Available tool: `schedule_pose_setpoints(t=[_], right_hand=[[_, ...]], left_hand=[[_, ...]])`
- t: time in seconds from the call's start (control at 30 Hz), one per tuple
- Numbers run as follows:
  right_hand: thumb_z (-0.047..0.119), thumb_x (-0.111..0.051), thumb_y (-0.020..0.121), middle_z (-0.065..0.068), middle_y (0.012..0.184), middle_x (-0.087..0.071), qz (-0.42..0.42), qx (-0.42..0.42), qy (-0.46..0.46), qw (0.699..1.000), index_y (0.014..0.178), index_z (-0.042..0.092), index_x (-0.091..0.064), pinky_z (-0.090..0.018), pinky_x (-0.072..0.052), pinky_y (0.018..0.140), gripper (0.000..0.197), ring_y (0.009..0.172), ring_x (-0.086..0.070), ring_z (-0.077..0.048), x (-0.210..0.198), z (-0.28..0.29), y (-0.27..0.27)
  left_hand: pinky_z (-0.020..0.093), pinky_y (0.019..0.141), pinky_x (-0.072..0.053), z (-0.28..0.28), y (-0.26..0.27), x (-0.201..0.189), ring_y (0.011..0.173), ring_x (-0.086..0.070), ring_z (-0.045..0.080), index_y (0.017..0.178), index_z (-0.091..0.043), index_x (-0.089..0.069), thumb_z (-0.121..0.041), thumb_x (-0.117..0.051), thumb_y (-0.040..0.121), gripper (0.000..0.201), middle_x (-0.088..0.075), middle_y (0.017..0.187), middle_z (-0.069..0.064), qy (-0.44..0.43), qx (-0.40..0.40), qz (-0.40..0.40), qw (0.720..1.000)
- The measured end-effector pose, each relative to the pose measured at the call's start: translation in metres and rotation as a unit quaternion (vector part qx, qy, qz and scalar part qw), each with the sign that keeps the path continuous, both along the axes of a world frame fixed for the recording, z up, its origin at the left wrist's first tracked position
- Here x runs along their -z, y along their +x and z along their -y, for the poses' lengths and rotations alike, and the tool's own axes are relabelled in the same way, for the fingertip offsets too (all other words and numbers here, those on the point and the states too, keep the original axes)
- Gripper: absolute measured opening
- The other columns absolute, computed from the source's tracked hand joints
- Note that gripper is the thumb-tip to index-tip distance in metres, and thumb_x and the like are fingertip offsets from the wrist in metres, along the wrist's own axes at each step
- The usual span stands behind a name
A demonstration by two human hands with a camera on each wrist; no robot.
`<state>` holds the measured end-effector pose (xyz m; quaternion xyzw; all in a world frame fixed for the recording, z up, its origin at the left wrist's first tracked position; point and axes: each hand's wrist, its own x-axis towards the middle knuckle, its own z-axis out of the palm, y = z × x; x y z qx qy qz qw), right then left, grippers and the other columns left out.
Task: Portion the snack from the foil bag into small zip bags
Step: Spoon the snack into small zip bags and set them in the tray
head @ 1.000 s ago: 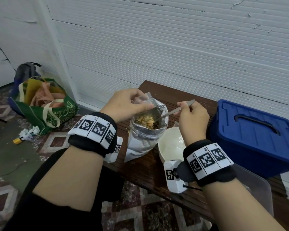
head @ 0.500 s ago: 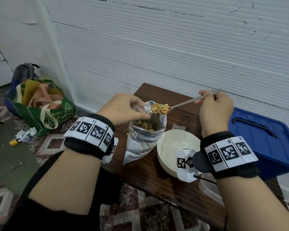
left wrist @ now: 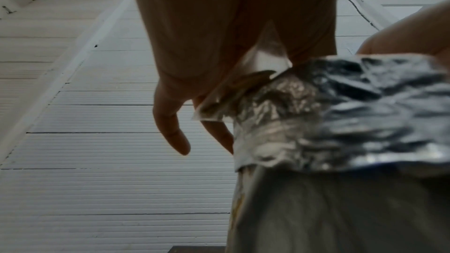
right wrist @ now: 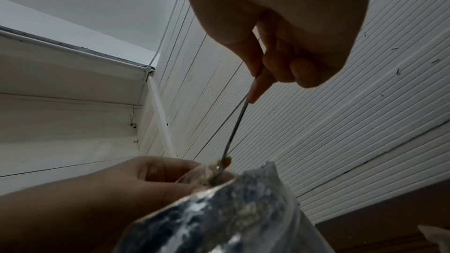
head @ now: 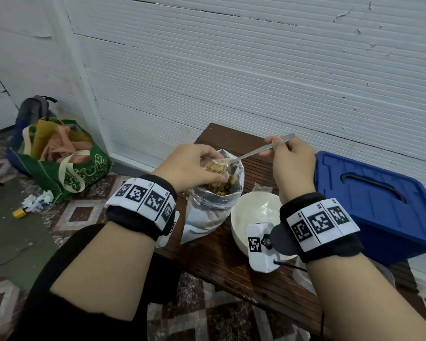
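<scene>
Fingers (head: 277, 143) of the right hand (head: 292, 166) are pinching the spoon (head: 253, 152), tipping snack into the small zip bag (head: 215, 166) the left hand (head: 190, 168) is gripping open above the foil bag (head: 207, 212).

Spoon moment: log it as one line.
left hand holds zip bag over foil bag | right hand tips spoon in

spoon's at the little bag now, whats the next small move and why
Probably tip the spoon so the snack slides into the small zip bag. The right hand has its bowl at the bag's mouth, which the left hand pinches open over the foil bag, so strays should fall back in.
</scene>
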<state>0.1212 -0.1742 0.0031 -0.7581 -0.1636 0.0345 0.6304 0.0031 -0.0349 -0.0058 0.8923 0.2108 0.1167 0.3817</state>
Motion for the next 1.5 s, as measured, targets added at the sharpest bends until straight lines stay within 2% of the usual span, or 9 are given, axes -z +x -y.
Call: schedule_pose_setpoints(t=[0.07, 0.1, 0.23, 0.57, 0.77, 0.9, 1.03, 1.23, 1.5], right_hand=[[0.023, -0.048, 0.098, 0.004, 0.065, -0.068, 0.001, -0.016, 0.007, 1.0, 0.088, 0.025, -0.068, -0.037, -0.052, 0.087, 0.023, 0.078, -0.065, -0.008, 0.002, -0.001, -0.003], [0.023, -0.048, 0.098, 0.004, 0.066, -0.068, 0.011, -0.024, 0.01, 1.0, 0.086, 0.028, -0.067, -0.041, -0.05, 0.091, 0.023, 0.08, -0.065, -0.01, 0.002, -0.001, -0.004], [0.024, -0.049, 0.098, 0.004, 0.07, -0.067, 0.076, -0.053, 0.061, 0.994, 0.086, 0.031, -0.067, -0.035, -0.046, 0.081, 0.023, 0.067, -0.057, 0.0, -0.001, 0.004, -0.006], [0.021, -0.047, 0.099, 0.023, 0.07, -0.063, 0.197, 0.0, 0.104, 0.975, 0.082, 0.036, -0.058, -0.019, -0.045, 0.069, 0.025, 0.071, -0.059, -0.007, -0.007, 0.014, -0.002], [0.02, -0.048, 0.099, 0.014, 0.073, -0.061, 0.223, -0.029, 0.033, 0.974, 0.089, 0.024, -0.062, -0.009, -0.042, 0.066, 0.018, 0.069, -0.056, 0.007, 0.003, 0.012, -0.003], [0.017, -0.05, 0.096, 0.006, 0.084, -0.068, 0.293, -0.115, -0.052, 0.948, 0.091, 0.019, -0.067, -0.023, -0.047, 0.074, 0.018, 0.08, -0.061, -0.008, 0.015, 0.004, -0.012], [0.017, -0.05, 0.092, -0.005, 0.087, -0.069, 0.347, -0.163, -0.126, 0.915, 0.096, 0.011, -0.07, -0.037, -0.047, 0.078, 0.021, 0.085, -0.061, -0.023, 0.033, -0.001, -0.018], [0.016, -0.051, 0.093, -0.004, 0.08, -0.068, 0.287, -0.185, -0.106, 0.934, 0.086, 0.009, -0.069, -0.036, -0.048, 0.074, 0.02, 0.079, -0.063, -0.018, 0.033, -0.001, -0.019], [0.014, -0.048, 0.097, 0.001, 0.069, -0.065, 0.123, -0.081, -0.067, 0.987, 0.08, 0.022, -0.063, -0.026, -0.046, 0.067, 0.025, 0.061, -0.056, -0.01, 0.024, 0.004, -0.018]], left_hand=[[0.007, 0.068, -0.045, 0.001, 0.001, 0.0, 0.082, -0.057, -0.005, 0.103, -0.031, -0.066, -0.036, -0.084, 0.069, 0.039, -0.062, 0.091, -0.019, -0.002, 0.001, 0.003, 1.0], [0.007, 0.067, -0.044, 0.001, 0.001, 0.0, 0.082, -0.057, -0.005, 0.103, -0.031, -0.066, -0.037, -0.083, 0.069, 0.039, -0.062, 0.091, -0.02, -0.003, -0.001, 0.004, 1.0], [0.009, 0.066, -0.042, -0.002, 0.0, 0.0, 0.083, -0.056, -0.005, 0.105, -0.028, -0.064, -0.042, -0.081, 0.07, 0.041, -0.06, 0.091, -0.019, -0.006, -0.02, 0.007, 1.0], [0.009, 0.055, -0.037, -0.009, -0.002, 0.001, 0.073, -0.054, 0.0, 0.098, -0.025, -0.064, -0.04, -0.073, 0.079, 0.026, -0.06, 0.083, -0.012, -0.011, -0.042, 0.025, 0.999], [0.02, 0.066, -0.048, -0.01, -0.007, -0.003, 0.085, -0.063, 0.013, 0.092, -0.031, -0.06, -0.044, -0.07, 0.08, 0.02, -0.067, 0.093, -0.001, -0.029, -0.037, 0.024, 0.999], [0.033, 0.078, -0.052, -0.011, -0.007, -0.001, 0.09, -0.064, 0.019, 0.087, -0.037, -0.06, -0.05, -0.071, 0.077, 0.02, -0.069, 0.097, 0.006, -0.026, -0.038, 0.026, 0.999], [0.029, 0.076, -0.05, -0.012, -0.007, 0.0, 0.09, -0.062, 0.017, 0.089, -0.037, -0.06, -0.051, -0.071, 0.077, 0.022, -0.068, 0.097, 0.006, -0.019, -0.043, 0.026, 0.999], [0.023, 0.08, -0.047, -0.013, -0.005, 0.001, 0.098, -0.06, 0.016, 0.09, -0.036, -0.06, -0.05, -0.071, 0.078, 0.022, -0.067, 0.103, 0.004, -0.01, -0.044, 0.023, 0.999], [0.024, 0.077, -0.047, -0.012, -0.005, 0.001, 0.098, -0.061, 0.018, 0.083, -0.038, -0.059, -0.051, -0.072, 0.075, 0.02, -0.067, 0.103, 0.006, -0.019, -0.038, 0.024, 0.999]])
